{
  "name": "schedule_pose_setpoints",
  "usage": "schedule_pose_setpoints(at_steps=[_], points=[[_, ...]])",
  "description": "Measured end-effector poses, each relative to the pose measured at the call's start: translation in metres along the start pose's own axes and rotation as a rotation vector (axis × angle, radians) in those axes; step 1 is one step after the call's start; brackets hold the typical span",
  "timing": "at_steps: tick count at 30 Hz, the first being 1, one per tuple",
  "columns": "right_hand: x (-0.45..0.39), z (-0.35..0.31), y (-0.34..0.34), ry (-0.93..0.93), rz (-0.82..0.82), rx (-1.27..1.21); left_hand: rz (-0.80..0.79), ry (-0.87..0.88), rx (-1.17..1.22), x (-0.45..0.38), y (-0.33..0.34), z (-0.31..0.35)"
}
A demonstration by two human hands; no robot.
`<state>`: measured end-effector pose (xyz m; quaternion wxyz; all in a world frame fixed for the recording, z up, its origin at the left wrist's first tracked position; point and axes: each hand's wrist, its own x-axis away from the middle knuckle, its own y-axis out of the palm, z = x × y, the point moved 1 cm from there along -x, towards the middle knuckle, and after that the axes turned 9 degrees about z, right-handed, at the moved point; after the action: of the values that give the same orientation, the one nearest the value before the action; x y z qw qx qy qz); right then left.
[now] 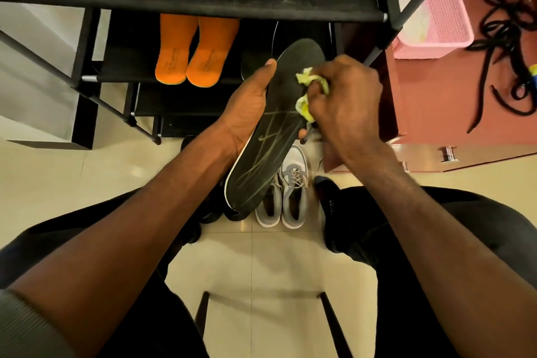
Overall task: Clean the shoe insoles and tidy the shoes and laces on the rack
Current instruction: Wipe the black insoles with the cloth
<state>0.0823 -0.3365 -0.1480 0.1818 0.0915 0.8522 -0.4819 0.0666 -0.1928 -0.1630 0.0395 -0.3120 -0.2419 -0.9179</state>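
My left hand [250, 107] grips a long black insole [270, 148] by its left edge, thumb along the rim, and holds it up in front of the black shoe rack [203, 6]. Pale line markings cross the insole's surface. My right hand [343, 96] holds a crumpled yellow-green cloth [305, 96] and presses it against the insole's upper right part. Two orange insoles [197, 52] lie side by side on a lower rack shelf. A pair of grey-and-white shoes [286, 197] stands on the floor under the insole. Black laces [505, 46] lie tangled on the reddish cabinet top at the right.
A pink plastic basket [436, 9] stands on the reddish cabinet [430, 113] right of the rack. Another dark insole with a white edge [274, 35] lies on the shelf behind the held one. A black shoe [327, 192] sits by my right knee. Cream floor tiles lie below.
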Motion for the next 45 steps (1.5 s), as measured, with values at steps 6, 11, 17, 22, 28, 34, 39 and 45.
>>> schedule_pose_setpoints(at_steps=[6, 11, 17, 22, 28, 34, 39, 45], points=[[0.004, -0.004, 0.005, 0.011, -0.031, -0.118, -0.006, 0.013, 0.003, -0.002, -0.003, -0.003], [0.015, -0.025, 0.009, -0.165, -0.083, -0.249, 0.03, 0.058, 0.118, -0.002, -0.006, -0.001], [0.002, 0.0, -0.003, 0.006, -0.03, 0.091, -0.042, -0.048, 0.07, -0.002, 0.0, -0.007], [0.002, 0.0, 0.001, 0.045, -0.047, -0.003, -0.093, -0.064, 0.058, 0.001, 0.001, -0.006], [0.019, -0.024, 0.011, -0.101, -0.101, -0.296, -0.059, -0.069, 0.225, -0.004, -0.008, -0.001], [0.004, -0.01, 0.005, 0.004, 0.035, -0.153, -0.127, -0.092, 0.08, -0.005, -0.001, -0.008], [0.003, -0.005, 0.003, -0.017, 0.023, -0.164, -0.106, -0.08, 0.08, -0.003, 0.003, -0.01], [0.021, -0.015, 0.011, -0.061, -0.113, -0.274, -0.008, -0.055, 0.121, -0.006, -0.003, -0.005]])
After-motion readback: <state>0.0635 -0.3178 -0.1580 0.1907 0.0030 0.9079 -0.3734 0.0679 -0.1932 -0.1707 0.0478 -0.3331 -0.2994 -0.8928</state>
